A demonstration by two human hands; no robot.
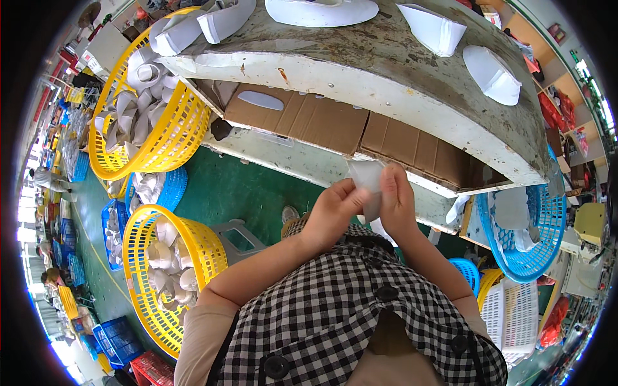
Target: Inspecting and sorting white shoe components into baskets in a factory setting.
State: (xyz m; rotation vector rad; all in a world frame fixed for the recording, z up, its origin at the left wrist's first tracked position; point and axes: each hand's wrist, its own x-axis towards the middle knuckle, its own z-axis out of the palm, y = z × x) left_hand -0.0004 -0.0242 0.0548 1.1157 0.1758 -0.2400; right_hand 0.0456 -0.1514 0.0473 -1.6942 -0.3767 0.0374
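Note:
In front of my chest, my left hand (pixel 333 209) and my right hand (pixel 397 196) both grip a small white shoe upper piece (pixel 365 174), one from each side. The fingers are curled and the thumbs press against it, partly hiding its lower part. Just beyond my hands is the worn, pale metal bench (pixel 360 71) with its open shelf. Several finished-looking white shoe uppers (pixel 438 29) lie spread on the bench top, close to its front edge. Flattened brown cardboard (pixel 315 122) lines the shelf, with a white oval piece (pixel 261 100) on it.
Yellow baskets (pixel 183 135) full of white pieces stand at left, another yellow basket (pixel 215 257) nearer me. A grey stool (pixel 239 233) is beside it. At right hangs a blue basket (pixel 552 225) with pale pieces, above a white crate (pixel 520 309). The floor (pixel 212 186) is green.

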